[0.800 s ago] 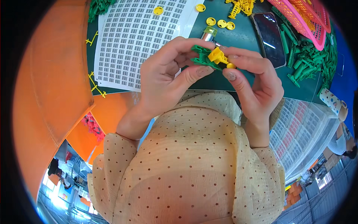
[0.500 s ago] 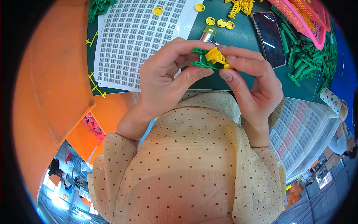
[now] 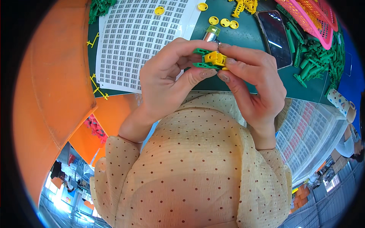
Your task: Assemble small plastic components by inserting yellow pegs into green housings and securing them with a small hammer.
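Both hands of the seated person are up at the near edge of the dark green bench (image 3: 247, 38), almost meeting. The left hand (image 3: 161, 76) holds a small green plastic piece with open prongs (image 3: 201, 65) between its thumb and fingers, the prongs pointing to the left. The right hand (image 3: 262, 78) has its thumb and first fingers closed narrowly on a little yellow plastic part (image 3: 215, 58), which lies against the green piece; I cannot tell whether the two are locked together.

Just beyond the fingertips is a silvery cylinder with a clear yellow-green end (image 3: 211, 34). Three round yellow plastic discs (image 3: 224, 22) lie beyond it, near one another. To the left, a white sheet printed with rows of small grey labels (image 3: 125, 49) carries another yellow disc (image 3: 159, 11). Over on the right lies a dark-screened phone (image 3: 275, 38), and past it a loose heap of green plastic parts (image 3: 315, 60) beside a pink mesh plastic basket (image 3: 306, 22).
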A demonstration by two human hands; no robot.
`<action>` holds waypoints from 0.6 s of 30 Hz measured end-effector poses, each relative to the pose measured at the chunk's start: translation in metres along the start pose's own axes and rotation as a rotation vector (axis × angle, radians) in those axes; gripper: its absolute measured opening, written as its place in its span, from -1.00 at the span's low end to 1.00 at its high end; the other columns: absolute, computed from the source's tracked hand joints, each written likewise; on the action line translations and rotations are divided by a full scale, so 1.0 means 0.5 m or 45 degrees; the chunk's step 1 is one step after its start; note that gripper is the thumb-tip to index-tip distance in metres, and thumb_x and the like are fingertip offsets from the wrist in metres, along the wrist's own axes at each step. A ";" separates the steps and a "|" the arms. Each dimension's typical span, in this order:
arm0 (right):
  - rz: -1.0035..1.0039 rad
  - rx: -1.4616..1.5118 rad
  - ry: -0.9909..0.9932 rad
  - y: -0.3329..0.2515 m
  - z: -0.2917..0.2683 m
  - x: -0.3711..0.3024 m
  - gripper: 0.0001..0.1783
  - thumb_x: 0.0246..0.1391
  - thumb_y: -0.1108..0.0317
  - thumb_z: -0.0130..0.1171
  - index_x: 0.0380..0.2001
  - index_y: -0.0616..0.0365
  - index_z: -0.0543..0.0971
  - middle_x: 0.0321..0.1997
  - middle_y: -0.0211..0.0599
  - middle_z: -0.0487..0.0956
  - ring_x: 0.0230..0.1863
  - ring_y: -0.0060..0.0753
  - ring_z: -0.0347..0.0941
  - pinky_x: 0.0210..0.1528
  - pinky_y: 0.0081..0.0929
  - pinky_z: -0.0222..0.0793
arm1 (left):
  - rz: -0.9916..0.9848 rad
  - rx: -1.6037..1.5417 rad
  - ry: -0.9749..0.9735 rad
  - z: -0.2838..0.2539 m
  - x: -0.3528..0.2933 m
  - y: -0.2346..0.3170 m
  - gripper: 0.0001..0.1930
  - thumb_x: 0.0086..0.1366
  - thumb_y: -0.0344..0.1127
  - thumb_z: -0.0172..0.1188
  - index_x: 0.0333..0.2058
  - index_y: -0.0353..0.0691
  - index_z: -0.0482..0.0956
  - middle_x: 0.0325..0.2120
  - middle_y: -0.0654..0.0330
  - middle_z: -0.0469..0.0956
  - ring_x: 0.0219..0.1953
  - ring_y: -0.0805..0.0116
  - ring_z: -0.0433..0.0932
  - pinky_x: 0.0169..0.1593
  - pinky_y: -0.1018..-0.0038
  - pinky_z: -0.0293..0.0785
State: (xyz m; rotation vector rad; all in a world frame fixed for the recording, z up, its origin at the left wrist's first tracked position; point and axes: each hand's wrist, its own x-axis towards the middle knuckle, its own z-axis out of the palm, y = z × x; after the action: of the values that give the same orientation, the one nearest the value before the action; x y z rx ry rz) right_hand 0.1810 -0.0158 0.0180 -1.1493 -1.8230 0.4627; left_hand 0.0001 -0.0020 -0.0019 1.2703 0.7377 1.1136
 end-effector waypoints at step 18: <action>-0.236 -0.076 0.066 0.018 0.020 -0.004 -0.77 -0.32 0.43 0.32 -0.48 0.11 0.53 -0.21 -0.30 0.58 -0.28 -0.24 0.47 -0.25 -0.42 0.32 | 0.021 -0.129 -0.005 0.001 0.006 0.014 -0.65 0.14 -0.66 0.21 -0.06 -0.45 0.48 -0.16 0.09 0.50 -0.11 0.41 0.52 -0.02 0.53 0.48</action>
State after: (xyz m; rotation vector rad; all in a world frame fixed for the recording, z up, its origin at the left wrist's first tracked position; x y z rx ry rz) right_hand 0.1774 -0.0116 0.0057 -1.0104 -1.8877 0.2705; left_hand 0.0000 -0.0001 0.0056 1.1946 0.6606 1.1473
